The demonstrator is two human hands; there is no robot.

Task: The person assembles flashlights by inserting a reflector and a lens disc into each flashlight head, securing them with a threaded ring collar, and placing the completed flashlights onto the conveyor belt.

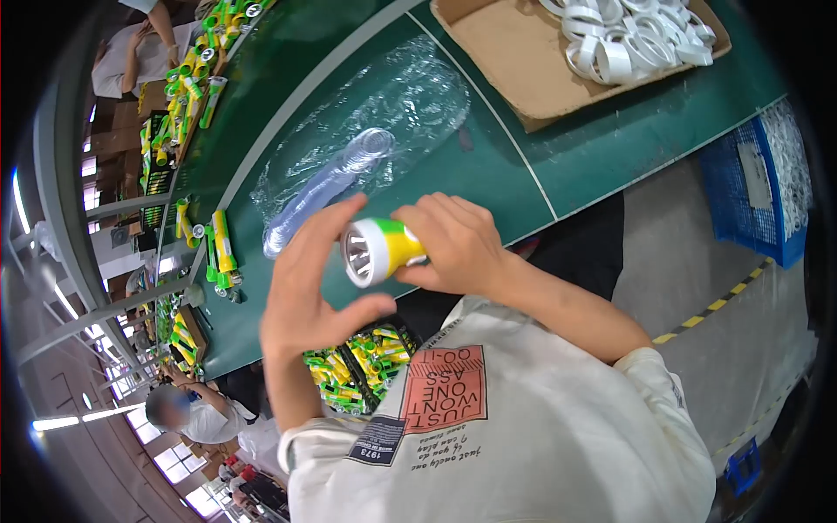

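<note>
A yellow and green flashlight [394, 247] with a white ring around its head is in my right hand [458, 242], whose fingers wrap round its body. The lens end points left. My left hand [301, 292] is open beside the lens end, thumb and fingers spread apart, with a visible gap between its palm and the flashlight. Beyond my hands, a clear plastic bag [410, 105] lies on the green table [349, 70], with a stack of clear round discs [327, 183] on it.
A cardboard tray [497, 61] holds white rings [632, 44]. Flashlights [222, 244] lie at the left; more fill a black crate [403, 336] below the table edge. A blue crate [728, 196] stands right. A seated person [209, 418] and another person's arm [159, 22] show left.
</note>
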